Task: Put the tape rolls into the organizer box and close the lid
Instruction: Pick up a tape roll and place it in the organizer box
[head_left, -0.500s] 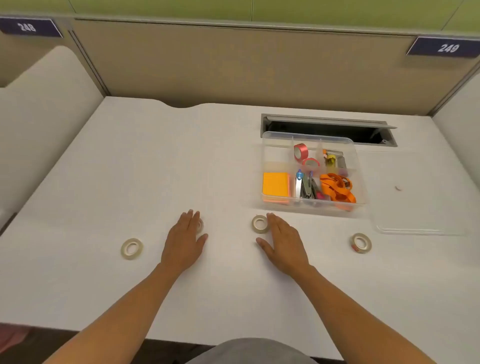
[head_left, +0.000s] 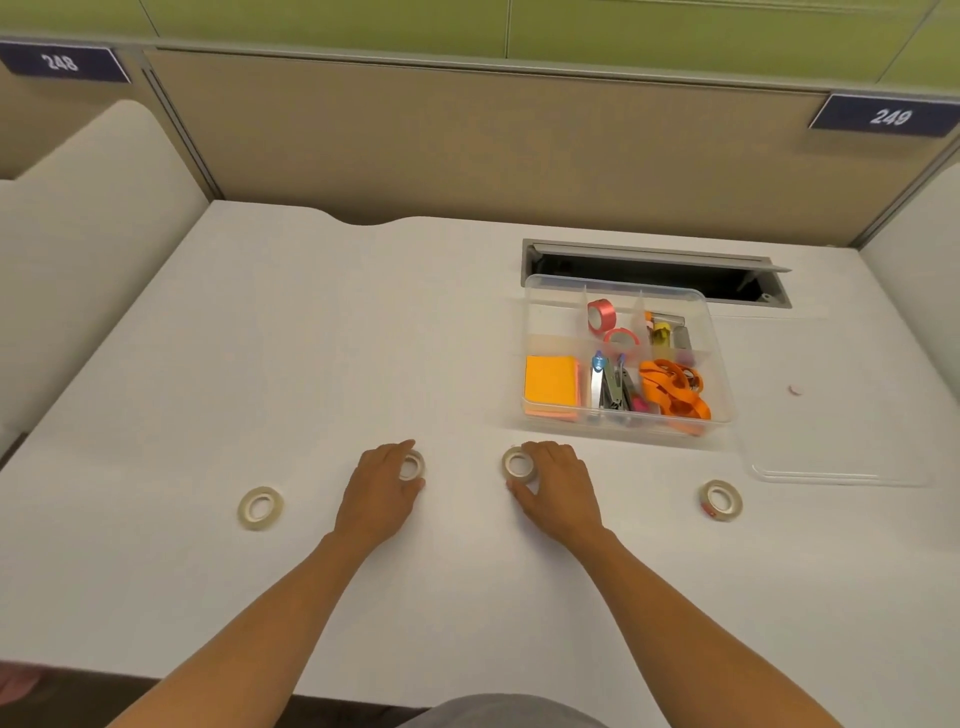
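My left hand (head_left: 382, 486) pinches one tape roll (head_left: 413, 465) on the desk (head_left: 208, 364), right hand (head_left: 558, 488) pinches another roll (head_left: 519, 464). Two loose rolls (head_left: 260, 508) lie outside them. Farther: open organizer box (head_left: 530, 410), lid (head_left: 831, 467) beside it.

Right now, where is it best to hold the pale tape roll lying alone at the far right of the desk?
Probably from above: the pale tape roll lies flat with its hole up and clear desk around it, so pinch its outer rim on opposite sides, or rim and hole.
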